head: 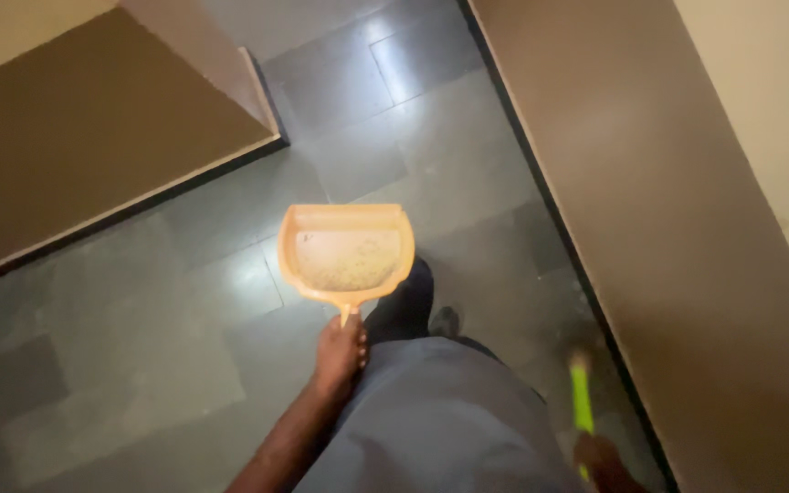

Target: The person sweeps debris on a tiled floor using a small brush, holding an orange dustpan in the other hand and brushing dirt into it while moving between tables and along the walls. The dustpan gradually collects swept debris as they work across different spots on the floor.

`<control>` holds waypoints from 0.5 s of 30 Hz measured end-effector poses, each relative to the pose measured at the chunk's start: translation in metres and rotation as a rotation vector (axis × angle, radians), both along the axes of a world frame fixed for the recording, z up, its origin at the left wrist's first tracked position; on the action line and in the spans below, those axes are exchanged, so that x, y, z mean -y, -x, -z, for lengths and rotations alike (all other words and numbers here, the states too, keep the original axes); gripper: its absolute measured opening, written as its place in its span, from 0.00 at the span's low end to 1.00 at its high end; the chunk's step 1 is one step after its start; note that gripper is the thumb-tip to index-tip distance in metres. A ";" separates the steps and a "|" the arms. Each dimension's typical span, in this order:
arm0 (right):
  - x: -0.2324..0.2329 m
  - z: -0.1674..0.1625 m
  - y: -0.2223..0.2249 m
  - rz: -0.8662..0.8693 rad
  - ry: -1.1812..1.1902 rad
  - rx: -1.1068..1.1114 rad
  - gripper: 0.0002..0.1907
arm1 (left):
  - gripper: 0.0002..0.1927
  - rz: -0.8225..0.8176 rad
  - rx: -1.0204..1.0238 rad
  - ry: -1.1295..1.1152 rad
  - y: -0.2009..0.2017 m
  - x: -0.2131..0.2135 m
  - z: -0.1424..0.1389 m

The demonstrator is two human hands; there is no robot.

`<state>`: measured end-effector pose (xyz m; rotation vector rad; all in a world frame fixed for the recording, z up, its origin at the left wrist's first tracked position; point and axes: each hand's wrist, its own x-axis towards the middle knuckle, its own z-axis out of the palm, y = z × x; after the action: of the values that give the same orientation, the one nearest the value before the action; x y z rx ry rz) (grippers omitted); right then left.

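Holding an orange plastic dustpan (347, 252) by its short handle, the left hand (340, 351) has its fingers wrapped closed around that stub, just below the pan's tapered back. The dustpan is carried level in the air above the grey tiled floor (166, 301), out in front of the person's body and roughly midway between the two side walls. Its shape is a shallow scoop with raised rims on three sides and rounded corners; the plastic looks smooth and slightly glossy, and a scatter of pale grit and crumbs lies across its flat bottom. At the lower right, the right hand (603, 461) is closed around a bright lime-green stick handle (582, 402), blurred, close to the dark skirting strip along the right wall (678, 228). That wall is painted matt brown below and cream above. The floor tiles are large, dull and mottled, with thin joints and a faint sheen. Blue-grey cloth (440, 420) of the person's clothing fills the bottom centre.
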<state>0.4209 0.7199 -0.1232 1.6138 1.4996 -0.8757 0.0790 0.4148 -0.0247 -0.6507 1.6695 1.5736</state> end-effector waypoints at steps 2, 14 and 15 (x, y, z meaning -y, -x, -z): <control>-0.012 0.012 0.052 -0.092 0.044 -0.027 0.19 | 0.17 -0.016 0.005 0.002 0.011 -0.003 0.005; -0.080 0.027 0.389 -0.075 -0.023 -0.255 0.23 | 0.16 -0.072 0.136 0.028 0.144 -0.053 0.003; -0.084 0.029 0.391 -0.078 -0.057 -0.273 0.23 | 0.17 -0.051 0.124 0.034 0.155 -0.058 0.002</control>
<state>0.0303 0.8037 -0.1520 1.5100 1.7769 -1.0502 -0.0759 0.4732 -0.0271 -0.7975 1.6017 1.5112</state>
